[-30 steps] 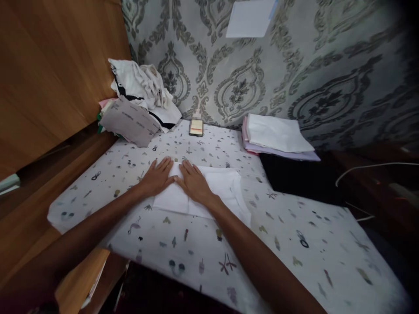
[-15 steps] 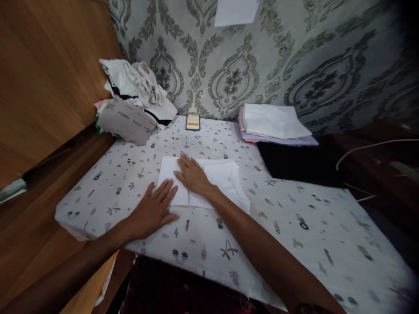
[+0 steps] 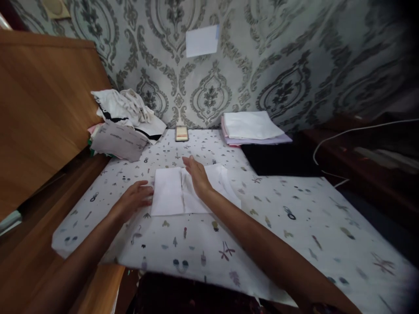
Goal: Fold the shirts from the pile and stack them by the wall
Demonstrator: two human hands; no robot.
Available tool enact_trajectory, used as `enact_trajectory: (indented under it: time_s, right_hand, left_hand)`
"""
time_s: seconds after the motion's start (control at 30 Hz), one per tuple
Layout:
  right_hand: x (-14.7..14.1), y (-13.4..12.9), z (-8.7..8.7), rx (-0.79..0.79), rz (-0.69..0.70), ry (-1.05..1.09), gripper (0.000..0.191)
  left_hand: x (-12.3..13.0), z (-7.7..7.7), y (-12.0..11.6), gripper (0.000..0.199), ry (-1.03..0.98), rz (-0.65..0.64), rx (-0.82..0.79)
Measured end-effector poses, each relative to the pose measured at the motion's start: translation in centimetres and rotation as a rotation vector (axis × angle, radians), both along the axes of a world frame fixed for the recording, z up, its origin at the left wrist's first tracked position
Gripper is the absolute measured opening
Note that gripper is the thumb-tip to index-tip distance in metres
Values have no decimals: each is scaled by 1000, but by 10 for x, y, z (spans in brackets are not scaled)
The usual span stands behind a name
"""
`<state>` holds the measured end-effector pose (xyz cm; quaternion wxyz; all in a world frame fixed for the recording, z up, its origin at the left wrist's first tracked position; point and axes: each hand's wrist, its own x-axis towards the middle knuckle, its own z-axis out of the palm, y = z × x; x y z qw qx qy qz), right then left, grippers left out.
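Note:
A white garment [image 3: 166, 192], folded into a flat strip with a fold edge across its left part, lies on the patterned sheet. My left hand [image 3: 135, 198] is at the garment's left end, fingers apart and holding nothing. Over the middle of the garment, just right of the fold edge, is my right hand [image 3: 197, 174], turned on its side with its fingers extended and nothing gripped. Whether its lower edge touches the cloth is hard to tell.
Crumpled clothes [image 3: 122, 139] are heaped at the back left by a wooden panel [image 3: 49, 96]. A small framed card [image 3: 182, 134] stands near the wall. Folded cloths [image 3: 252, 124] and a black cloth [image 3: 278, 160] lie at the back right, near a white cable [image 3: 353, 132].
My left hand has moved off the garment to its left end. My right hand has tilted onto its side and shifted slightly right. The camera view has tipped upward.

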<state>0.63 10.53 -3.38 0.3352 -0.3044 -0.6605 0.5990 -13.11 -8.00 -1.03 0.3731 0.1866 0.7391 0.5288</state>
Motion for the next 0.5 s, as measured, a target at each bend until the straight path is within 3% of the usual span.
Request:
enact_trajectory:
  time_s: [0.1, 0.33, 0.5]
  right_hand:
    - [10, -4, -4, -198, 6, 73, 63]
    - [16, -16, -22, -302, -69, 138, 60]
    - [8, -16, -15, -402, -55, 179, 60]
  left_hand:
    - [-10, 12, 19, 47, -82, -10, -102]
    - [-11, 11, 40, 43, -73, -284, -257]
    - [13, 29, 62, 42, 11, -227, -164]
